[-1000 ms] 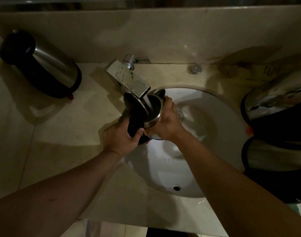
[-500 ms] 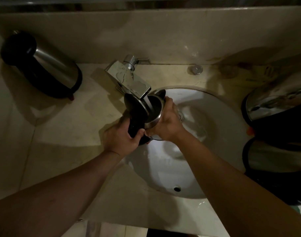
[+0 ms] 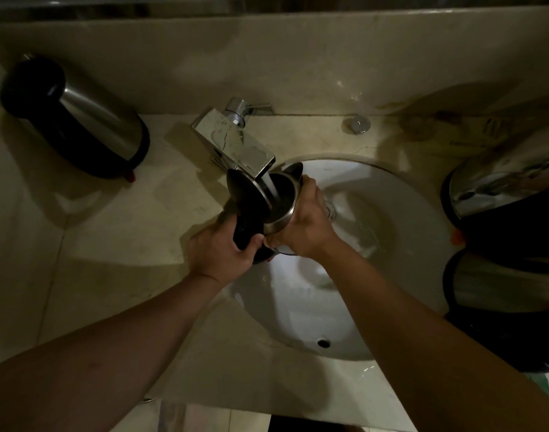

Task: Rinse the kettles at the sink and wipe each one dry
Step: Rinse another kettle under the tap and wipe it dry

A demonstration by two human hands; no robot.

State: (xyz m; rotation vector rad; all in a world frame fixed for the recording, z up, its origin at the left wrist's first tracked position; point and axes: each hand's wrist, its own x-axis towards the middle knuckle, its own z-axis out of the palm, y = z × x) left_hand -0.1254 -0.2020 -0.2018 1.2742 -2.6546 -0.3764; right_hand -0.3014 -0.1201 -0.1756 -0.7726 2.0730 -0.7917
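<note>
A steel kettle [image 3: 282, 213] with a black handle and its lid swung open is held under the chrome tap [image 3: 236, 145], over the left rim of the white sink [image 3: 391, 229]. Water runs from the spout into the kettle's mouth. My left hand [image 3: 220, 251] grips the black handle. My right hand [image 3: 304, 226] wraps round the steel body from the right. Another steel kettle [image 3: 77, 120] stands on the counter at the far left. Two more kettles [image 3: 507, 182] [image 3: 504, 285] sit at the right edge, partly cut off.
The beige stone counter [image 3: 111, 260] surrounds the sink, with a backsplash wall behind it. A round chrome button [image 3: 356, 124] sits behind the basin. The overflow hole [image 3: 323, 342] shows at the sink's near side. The lighting is dim.
</note>
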